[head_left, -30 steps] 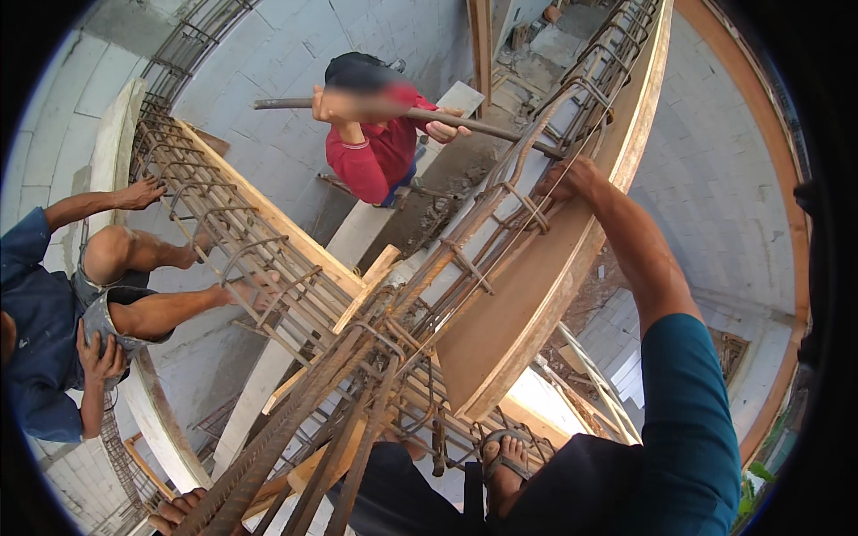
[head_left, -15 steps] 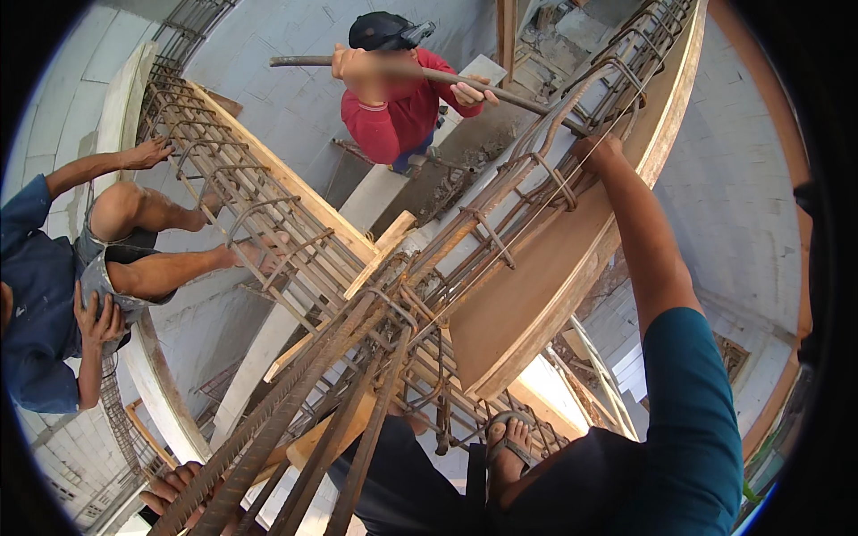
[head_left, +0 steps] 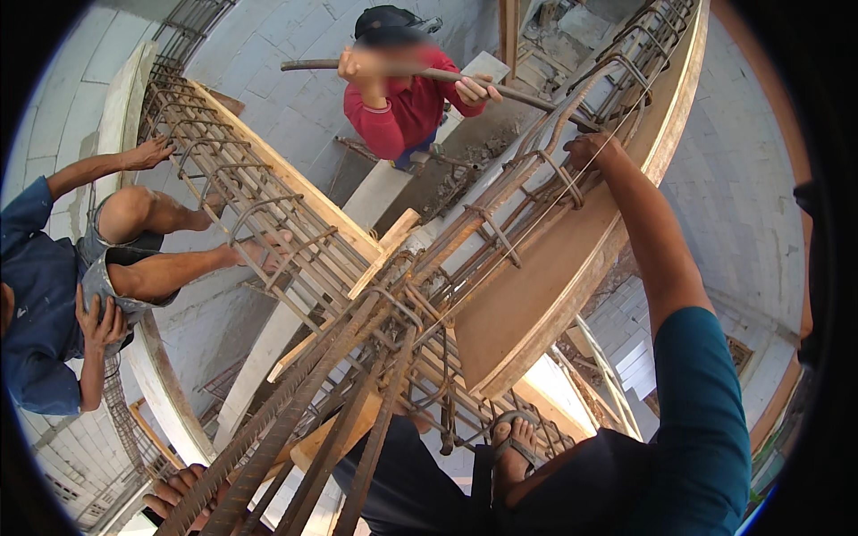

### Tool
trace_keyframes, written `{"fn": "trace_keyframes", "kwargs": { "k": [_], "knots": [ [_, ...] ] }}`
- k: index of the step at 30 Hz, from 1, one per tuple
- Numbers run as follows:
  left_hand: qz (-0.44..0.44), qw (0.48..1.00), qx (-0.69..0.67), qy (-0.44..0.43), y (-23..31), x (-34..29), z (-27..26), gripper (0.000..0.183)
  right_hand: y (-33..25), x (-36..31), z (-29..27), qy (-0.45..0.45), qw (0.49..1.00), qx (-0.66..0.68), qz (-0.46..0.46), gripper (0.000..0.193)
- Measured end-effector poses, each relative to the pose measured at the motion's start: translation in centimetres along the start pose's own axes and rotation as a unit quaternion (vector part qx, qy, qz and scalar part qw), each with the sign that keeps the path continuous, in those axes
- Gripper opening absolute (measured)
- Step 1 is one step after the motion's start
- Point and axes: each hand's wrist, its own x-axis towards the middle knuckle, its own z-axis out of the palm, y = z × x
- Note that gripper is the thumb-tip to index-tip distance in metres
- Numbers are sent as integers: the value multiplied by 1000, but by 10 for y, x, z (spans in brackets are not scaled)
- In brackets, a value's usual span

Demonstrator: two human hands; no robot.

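My right hand (head_left: 597, 152) reaches out over the long rebar cage (head_left: 514, 210) at the upper right. Its fingers bend down at the cage's bars, beside a thin taut string; what they grip is hidden. Close by is the end of a long metal bar (head_left: 523, 96), held in both hands by a person in red (head_left: 384, 121) below. At the lower left, my left hand (head_left: 179, 493) is wrapped round upright ribbed rebar (head_left: 259, 420), partly hidden behind these bars. My sandalled foot (head_left: 518, 447) rests on a lower cage.
A wooden formwork board (head_left: 545, 295) runs along the right cage. Another person in dark blue (head_left: 40, 286) sits at the left, one hand on the left rebar cage (head_left: 241, 188), which has a plank (head_left: 286, 170) beside it. Grey block walls (head_left: 286, 45) drop below.
My right hand's fingers have shifted and look less tightly closed on the cage. The person in red has moved slightly right with the bar. My left hand stays at the upright rebar.
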Motion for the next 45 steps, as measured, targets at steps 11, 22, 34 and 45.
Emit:
{"fn": "trace_keyframes", "kwargs": {
  "k": [11, 22, 34, 45],
  "knots": [
    [526, 633, 544, 164, -42, 5, -3, 50, -20, 2, 0, -34, 999, 23, -20, 48],
    [96, 989, -18, 108, -24, -4, -13, 28, -19, -7, -11, -60, 998, 32, 8, 53],
    [-30, 693, -397, 601, 14, 25, 63, 63, -15, -34, -27, 1, 999, 48, -10, 47],
    [-31, 983, -163, 80, -7, 2, 20, 62, -14, -22, -18, 54, 998, -15, 7, 36]
  ]
}}
